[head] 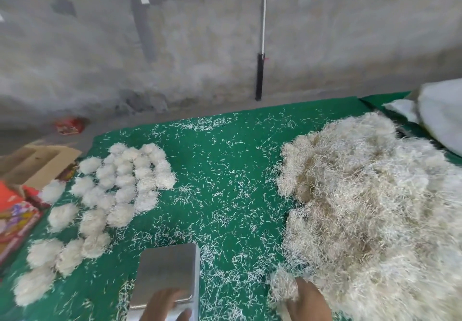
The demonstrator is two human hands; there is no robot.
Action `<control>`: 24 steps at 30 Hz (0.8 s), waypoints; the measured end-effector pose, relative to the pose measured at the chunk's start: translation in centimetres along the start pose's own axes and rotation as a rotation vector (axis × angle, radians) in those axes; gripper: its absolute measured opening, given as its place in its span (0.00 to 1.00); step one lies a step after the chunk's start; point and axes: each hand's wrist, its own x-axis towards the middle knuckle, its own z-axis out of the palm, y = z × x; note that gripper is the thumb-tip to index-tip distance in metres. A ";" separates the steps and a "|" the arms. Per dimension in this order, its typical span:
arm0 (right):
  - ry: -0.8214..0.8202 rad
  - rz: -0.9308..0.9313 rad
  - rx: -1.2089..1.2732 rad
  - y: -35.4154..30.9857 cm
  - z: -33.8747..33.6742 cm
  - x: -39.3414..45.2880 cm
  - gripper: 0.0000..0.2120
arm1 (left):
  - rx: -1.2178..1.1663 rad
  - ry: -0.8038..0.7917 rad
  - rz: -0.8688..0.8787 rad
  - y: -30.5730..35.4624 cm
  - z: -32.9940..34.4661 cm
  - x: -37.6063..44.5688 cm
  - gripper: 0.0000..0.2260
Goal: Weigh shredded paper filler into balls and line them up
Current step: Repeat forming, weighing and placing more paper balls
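Left hand (pixel 163 304) fingers curled on metal scale (pixel 166 273); right hand (pixel 308 300) buried in shredded paper pile (pixel 370 208), finger state unclear; paper balls (pixel 100 195) left on green worktop (pixel 225 170).

Soft, even daylight fills the scene, no hard shadows anywhere, just faint shading under the paper balls (pixel 117 190) and along the base of the big shredded heap (pixel 370 208). The green cloth (pixel 225 170) reads saturated and bright. The steel scale pan (pixel 166 270) throws back a dull, hazy sheen rather than sharp glare. The whole picture is smeared: the grey wall (pixel 200 45) looks cloudy and the loose strands blur into streaks. Wide-angle bending shows at the edges, with the cloth's far edge curving and the corners stretching. At the bottom, the left hand (pixel 162 305) and right hand (pixel 308 303) are soft and out of focus.
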 end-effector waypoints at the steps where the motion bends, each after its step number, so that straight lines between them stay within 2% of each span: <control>1: 0.030 -0.020 -0.027 -0.9 -0.8 -0.2 0.35 | -0.065 -0.027 0.021 0.9 0.3 -0.4 0.25; 4: 0.095 -0.048 0.054 -2.8 -3.2 -0.7 0.34 | -0.165 -0.207 -0.028 5.9 1.0 -0.4 0.19; 7: 0.200 -0.133 0.235 -5.7 -6.0 -1.2 0.35 | -0.377 -0.302 -0.107 10.8 2.0 1.1 0.31; 11: 0.262 -0.231 0.449 -9.5 -9.4 -3.0 0.37 | -0.733 -0.441 -0.200 17.5 2.4 2.0 0.30; 12: 0.264 -0.272 0.472 -10.4 -10.1 -3.7 0.35 | -0.817 -0.493 -0.235 19.2 2.2 2.1 0.32; 14: 0.253 -0.370 0.459 -12.3 -11.3 -5.7 0.25 | -0.922 -0.605 -0.290 21.4 2.0 2.3 0.38; 15: 0.229 -0.403 0.438 -12.8 -11.5 -6.5 0.20 | -0.976 -0.638 -0.265 22.4 1.9 2.3 0.39; 17: 0.200 -0.472 0.374 -13.6 -12.0 -7.7 0.16 | -1.035 -0.603 -0.234 24.0 1.9 2.4 0.33; 18: 0.192 -0.496 0.348 -13.6 -12.2 -8.0 0.15 | -1.043 -0.539 -0.271 24.2 2.1 2.4 0.33; 21: 0.129 -0.509 0.381 -13.2 -13.1 -9.2 0.22 | -1.112 -0.345 -0.421 24.2 2.6 2.5 0.46; 22: 0.103 -0.474 0.450 -12.6 -13.2 -9.4 0.25 | -1.090 -0.328 -0.427 24.2 2.8 2.5 0.43; 24: 0.123 -0.355 0.615 -11.7 -12.9 -10.2 0.23 | -0.988 -0.270 -0.432 23.9 2.7 2.3 0.29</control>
